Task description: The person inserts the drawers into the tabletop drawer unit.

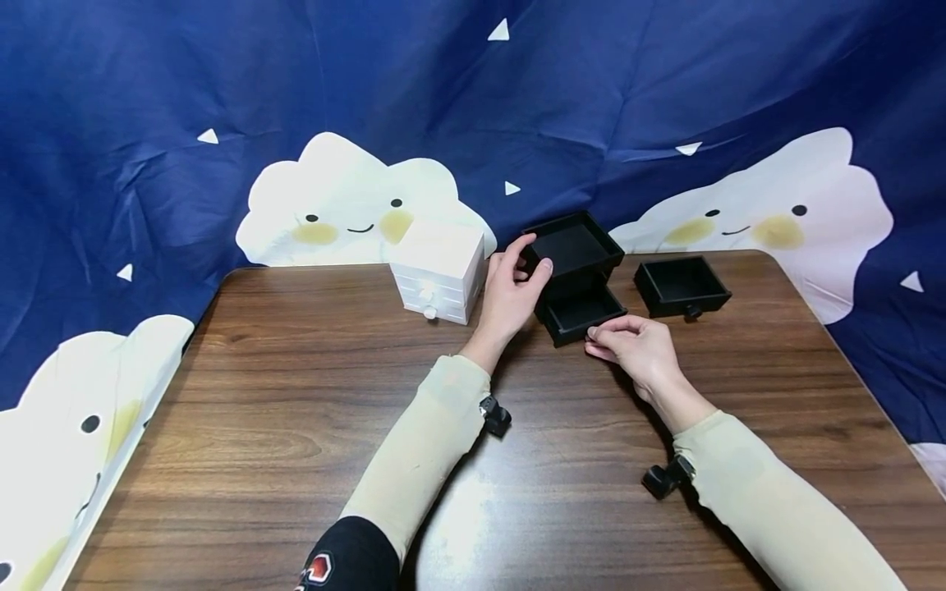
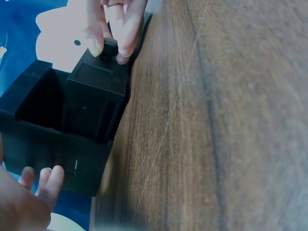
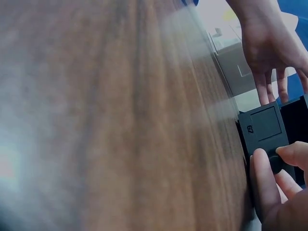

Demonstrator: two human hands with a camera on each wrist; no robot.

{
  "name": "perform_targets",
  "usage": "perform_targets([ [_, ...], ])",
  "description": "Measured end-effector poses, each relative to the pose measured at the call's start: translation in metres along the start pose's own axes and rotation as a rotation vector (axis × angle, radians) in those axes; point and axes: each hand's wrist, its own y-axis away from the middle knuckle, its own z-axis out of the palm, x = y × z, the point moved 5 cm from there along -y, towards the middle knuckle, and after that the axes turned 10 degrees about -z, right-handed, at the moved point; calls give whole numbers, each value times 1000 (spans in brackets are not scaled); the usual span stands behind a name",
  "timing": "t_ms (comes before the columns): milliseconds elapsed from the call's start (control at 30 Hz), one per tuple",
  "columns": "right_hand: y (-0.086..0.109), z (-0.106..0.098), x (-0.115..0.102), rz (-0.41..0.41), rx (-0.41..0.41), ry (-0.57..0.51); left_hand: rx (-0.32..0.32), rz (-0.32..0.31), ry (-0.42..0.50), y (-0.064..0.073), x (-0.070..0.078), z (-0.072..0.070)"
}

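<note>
A small black drawer cabinet stands near the back of the table, with a recessed top. Its lower drawer is pulled out towards the front. With thumb and fingertips, my right hand pinches the round black knob on that drawer's front. Along the cabinet's left side, my left hand rests with its fingers fairly straight, the fingertips touching the side wall. The number 67 shows on the drawer front in the right wrist view.
A loose black drawer with a knob sits to the right of the cabinet. Left of my left hand is a white drawer box with white knobs. The wooden table ends just behind these, before a blue cloth with clouds.
</note>
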Motion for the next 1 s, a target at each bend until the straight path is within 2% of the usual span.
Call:
perform_targets([
  [233, -3, 0, 0, 11, 5, 23, 9, -10, 6, 1, -1, 0],
  [1000, -18, 10, -2, -27, 9, 31, 8, -15, -2, 0, -1, 0],
])
